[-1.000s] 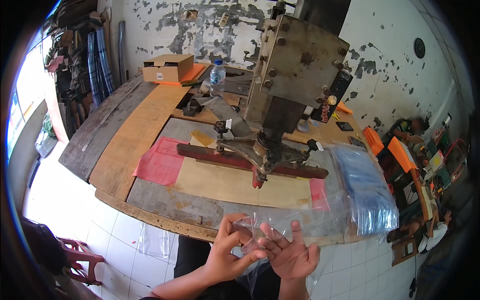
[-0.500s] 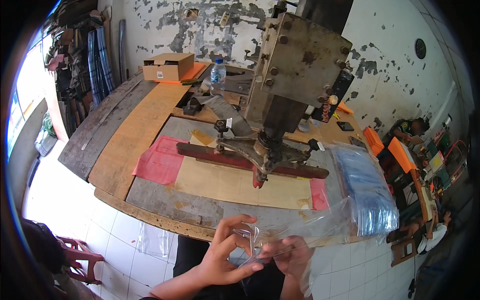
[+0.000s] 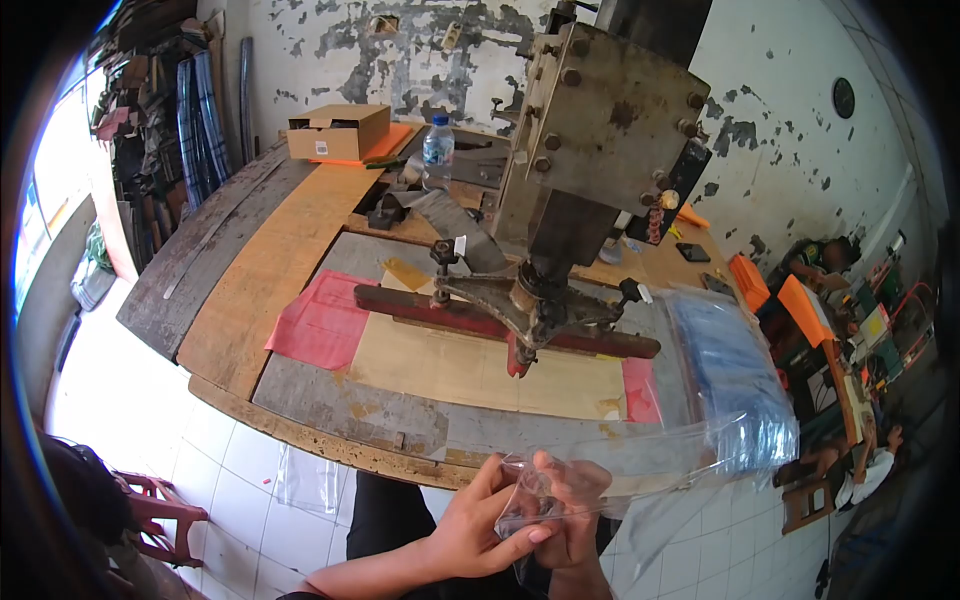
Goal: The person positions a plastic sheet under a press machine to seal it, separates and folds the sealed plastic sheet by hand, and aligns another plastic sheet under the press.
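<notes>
A thin clear plastic sheet [image 3: 665, 468] is pinched between my two hands in front of the table's near edge. My left hand [image 3: 480, 525] grips its folded end, thumb pointing right and fingers bent. Close against it, my right hand [image 3: 572, 500] is closed on the same plastic, its fingers seen partly through the film. The sheet trails off to the right, over the near end of a stack of bluish clear plastic pieces [image 3: 740, 380]. Beyond my hands, the press's red bar [image 3: 600, 338] hangs over a cream sheet [image 3: 470, 370] with pink material [image 3: 318, 320] at its ends.
A large metal press [image 3: 600, 130] rises from the table. Behind it are a water bottle [image 3: 437, 155], a cardboard box [image 3: 340, 132] and a phone [image 3: 691, 252]. A red stool [image 3: 165, 515] stands on the left; other people sit at the right.
My left hand has moved right and its raised fingers have closed onto the plastic. My hands are now closer together, and the sheet's trailing part has shifted right.
</notes>
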Tool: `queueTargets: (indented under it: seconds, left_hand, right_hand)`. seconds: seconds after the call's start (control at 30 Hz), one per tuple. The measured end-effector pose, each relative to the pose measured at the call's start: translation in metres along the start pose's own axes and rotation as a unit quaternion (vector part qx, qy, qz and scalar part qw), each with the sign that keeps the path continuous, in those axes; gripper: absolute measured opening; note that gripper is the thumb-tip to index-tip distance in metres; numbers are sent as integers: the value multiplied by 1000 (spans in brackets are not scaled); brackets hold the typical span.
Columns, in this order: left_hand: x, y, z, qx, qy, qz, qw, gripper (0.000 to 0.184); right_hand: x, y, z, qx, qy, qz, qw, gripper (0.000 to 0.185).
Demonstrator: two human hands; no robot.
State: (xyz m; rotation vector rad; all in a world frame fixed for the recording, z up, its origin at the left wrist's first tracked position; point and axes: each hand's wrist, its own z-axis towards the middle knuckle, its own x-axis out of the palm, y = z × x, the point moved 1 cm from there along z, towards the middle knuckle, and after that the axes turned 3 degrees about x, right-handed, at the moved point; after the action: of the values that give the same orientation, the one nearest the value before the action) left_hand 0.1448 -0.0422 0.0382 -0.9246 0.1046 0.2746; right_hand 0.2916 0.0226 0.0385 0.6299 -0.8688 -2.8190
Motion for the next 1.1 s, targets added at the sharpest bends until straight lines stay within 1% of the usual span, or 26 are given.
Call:
queueTargets:
  seconds: [0.07,0.1,0.17,0.2,0.23,0.27,0.3,0.33,0.37,0.4,0.47,0.5,0.57,0.7,0.73,0.8,0.83,0.87,0.9,0.93,0.97,1.0,1.03,1.07,1.1]
  left_hand:
    - [3,3,-3,9,-5,-8,1000,32]
    - [1,3,-3,9,-5,-8,1000,32]
    - [-4,2,-3,27,15,48,998,38]
    - [-1,-1,2,27,15,48,998,38]
    - [3,-7,8,29,-84,-16,996,44]
    - [4,-10,11,30,-182,-80,980,50]
    - [4,-9,9,30,-182,-79,980,50]
    - [6,-6,6,25,-174,-106,979,57]
    - [6,-5,4,20,-166,-133,977,65]
    - [5,-5,4,21,-166,-133,977,65]
    - [1,-7,4,14,-121,-36,992,61]
    - [0,-6,4,14,-121,-36,992,61]
    - [-2,-6,4,35,-115,19,993,60]
    - [-7,-8,7,12,-144,-10,989,54]
    - [-12,-4,6,33,-136,-48,989,47]
    - [-12,1,5,54,-133,-77,987,40]
    - [-12,1,7,65,-131,-92,985,38]
    - [-7,-4,10,-3,-171,-218,961,38]
    - [-5,-11,15,-70,-207,-340,915,40]
    - [-8,-13,20,-108,-187,-303,928,51]
    - [-12,-9,20,-109,-187,-303,928,51]
    - [-16,-1,18,-121,-112,-312,936,47]
    - [-19,7,15,-132,-36,-319,938,44]
    - [-18,13,9,-170,-36,-338,925,47]
    - [-18,15,10,-170,-35,-338,925,47]
  right_hand:
    - [-3,0,0,-35,6,-120,992,37]
    - [-5,-1,-1,-35,6,-120,992,37]
    - [-7,-7,-6,-38,20,-121,992,43]
    - [-4,-14,-12,-38,20,-122,992,43]
    - [-1,-25,-20,-68,-9,-118,991,45]
    - [1,-25,-22,-83,-24,-116,990,45]
    - [3,-25,-23,-98,-38,-113,988,46]
    - [4,-17,-20,-49,-31,-67,996,48]
    - [5,-15,-17,-24,-28,-44,998,49]
    - [5,-12,-14,0,-25,-21,999,49]
    - [6,-10,-9,-15,-44,-55,997,56]
    - [6,-10,-9,-15,-45,-55,997,56]
    - [4,-9,-11,6,-6,-76,997,61]
    - [5,-14,-14,4,-27,-53,998,58]
    - [1,-14,-16,14,-12,-59,998,56]
    - [-4,-14,-17,25,3,-65,998,55]
    - [-5,-13,-17,26,30,-95,995,60]
    - [-5,-13,-17,28,58,-124,990,66]
    - [-3,-13,-15,28,58,-124,990,66]
    - [0,-13,-12,22,65,-128,989,63]
    - [3,-12,-11,16,73,-131,989,61]
    - [5,-11,-11,16,73,-131,989,61]
    - [8,-11,-12,30,94,-164,982,62]
    - [9,-11,-12,44,113,-197,973,63]
    - [11,-12,-12,44,113,-197,973,63]
